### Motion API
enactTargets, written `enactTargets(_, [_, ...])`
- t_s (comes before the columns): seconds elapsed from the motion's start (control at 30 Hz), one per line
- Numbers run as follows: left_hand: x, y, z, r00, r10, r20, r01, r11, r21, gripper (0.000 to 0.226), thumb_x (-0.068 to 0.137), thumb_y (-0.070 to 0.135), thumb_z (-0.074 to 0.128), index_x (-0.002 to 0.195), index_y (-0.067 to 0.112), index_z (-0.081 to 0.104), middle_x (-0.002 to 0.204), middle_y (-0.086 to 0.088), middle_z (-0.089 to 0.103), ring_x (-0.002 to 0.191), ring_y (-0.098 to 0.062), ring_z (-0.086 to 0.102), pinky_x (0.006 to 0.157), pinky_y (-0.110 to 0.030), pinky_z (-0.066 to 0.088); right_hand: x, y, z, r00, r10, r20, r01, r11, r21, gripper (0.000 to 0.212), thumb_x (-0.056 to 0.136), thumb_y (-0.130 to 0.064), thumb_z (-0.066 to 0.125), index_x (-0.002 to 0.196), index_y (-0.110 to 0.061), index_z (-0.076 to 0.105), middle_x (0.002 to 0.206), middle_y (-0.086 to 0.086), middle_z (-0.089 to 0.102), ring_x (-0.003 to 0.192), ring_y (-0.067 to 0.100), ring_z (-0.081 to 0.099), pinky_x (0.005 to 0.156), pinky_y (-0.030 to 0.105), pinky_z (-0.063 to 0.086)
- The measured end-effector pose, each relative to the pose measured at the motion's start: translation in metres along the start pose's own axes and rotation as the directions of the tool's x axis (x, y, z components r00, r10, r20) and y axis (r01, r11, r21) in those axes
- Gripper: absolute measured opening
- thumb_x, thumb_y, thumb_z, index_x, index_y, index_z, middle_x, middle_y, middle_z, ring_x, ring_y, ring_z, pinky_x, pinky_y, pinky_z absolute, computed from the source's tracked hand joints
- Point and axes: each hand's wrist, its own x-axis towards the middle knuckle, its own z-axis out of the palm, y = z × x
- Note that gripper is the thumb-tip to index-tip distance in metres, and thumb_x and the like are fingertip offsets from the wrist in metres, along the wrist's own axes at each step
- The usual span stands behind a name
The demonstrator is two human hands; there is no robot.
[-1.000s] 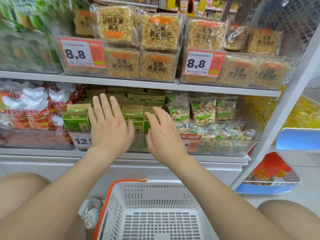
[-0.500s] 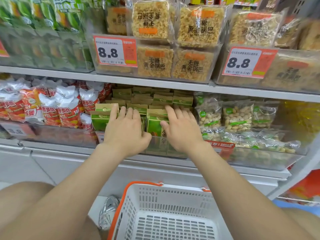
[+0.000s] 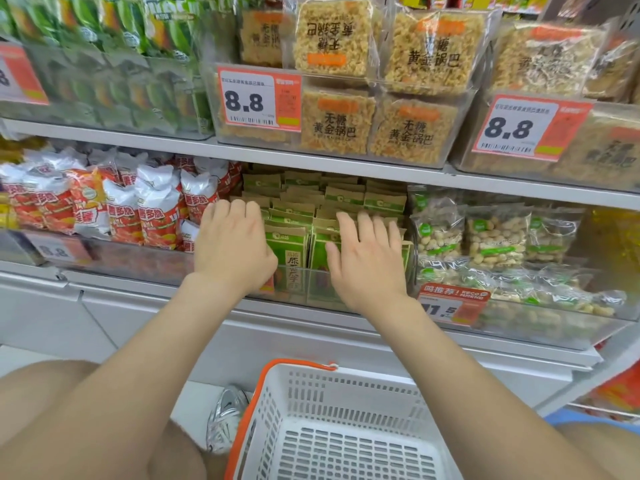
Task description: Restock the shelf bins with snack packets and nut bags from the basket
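Green-and-kraft snack packets: upright rows in the clear shelf bin, lower shelf, frame centre. The left hand and right hand are apart, fingers extended, laid against the front packets and gripping nothing. Nut bags at 3 o'clock of that bin, red-and-white snack bags at 9 o'clock, white orange-rimmed basket at 6 o'clock, below the shelf.

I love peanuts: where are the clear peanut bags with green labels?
The clear peanut bags sit on the lower shelf, right of centre in the head view, just right of the green-and-brown paper packets that the right hand touches.
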Motion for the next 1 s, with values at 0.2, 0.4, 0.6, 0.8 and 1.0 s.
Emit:
enactTargets(0.2, [0.009, 0.002, 0.000, 0.998, 0.022, 0.057, -0.023, 1.000, 0.016, 0.020, 0.073, 0.018, 0.064, 0.084, 0.014, 0.047, 0.089, -0.010, 0.065, 0.094, -0.034, 0.059, 0.105, -0.047, 0.041, 0.004, 0.000, 0.006, 0.998, -0.032, 0.046, 0.033, 0.999, -0.027, 0.064, 0.106, -0.060, 0.032, 0.160, -0.027, 0.028, 0.156, 0.019, 0.042, 0.144, 0.041, 0.036, 0.124, 0.058, 0.019])
enactTargets(0.4, [0.004, 0.002, 0.007, 1.000, -0.008, -0.029, 0.005, 0.995, -0.102, 0.028, 0.074, 0.022, 0.053, 0.099, 0.011, 0.057, 0.092, -0.009, 0.058, 0.105, -0.038, 0.057, 0.122, -0.058, 0.023, 0.015, 0.013, 0.003, 0.985, -0.015, 0.175, 0.015, 1.000, 0.002, 0.067, 0.103, -0.070, 0.028, 0.161, -0.037, 0.018, 0.166, 0.016, 0.030, 0.154, 0.044, 0.019, 0.125, 0.063, 0.009])
enactTargets(0.6, [-0.019, 0.029, 0.032, 0.981, -0.017, -0.194, -0.015, 0.987, -0.162, 0.065, 0.102, 0.049, 0.033, 0.165, 0.035, 0.021, 0.174, -0.005, 0.015, 0.157, -0.047, 0.005, 0.124, -0.070, -0.002, -0.008, -0.005, -0.003, 0.994, 0.076, -0.082, -0.077, 0.997, -0.018, 0.077, 0.099, -0.063, 0.036, 0.165, -0.031, 0.013, 0.164, 0.024, 0.030, 0.151, 0.050, 0.022, 0.125, 0.062, 0.008])
enactTargets(0.8, [0.018, 0.022, 0.036, 0.999, 0.040, 0.026, -0.038, 0.996, -0.077, 0.061, 0.107, 0.058, 0.008, 0.163, 0.037, 0.018, 0.170, 0.001, 0.027, 0.155, -0.048, 0.012, 0.120, -0.075, -0.004, 0.015, 0.012, 0.012, 0.997, 0.063, 0.041, -0.064, 0.998, 0.010, 0.059, 0.104, -0.064, 0.023, 0.154, -0.036, 0.032, 0.139, 0.019, 0.057, 0.130, 0.045, 0.047, 0.113, 0.057, 0.030])
enactTargets(1.0, [0.021, 0.032, 0.035, 0.998, -0.002, 0.057, 0.007, 0.997, -0.081, 0.061, 0.106, 0.055, 0.007, 0.164, 0.037, 0.014, 0.173, 0.000, 0.020, 0.156, -0.047, 0.008, 0.119, -0.074, -0.008, 0.029, 0.017, 0.006, 0.985, 0.060, 0.159, -0.063, 0.998, 0.014, 0.061, 0.101, -0.069, 0.018, 0.151, -0.038, 0.035, 0.139, 0.019, 0.058, 0.125, 0.044, 0.052, 0.101, 0.053, 0.035])
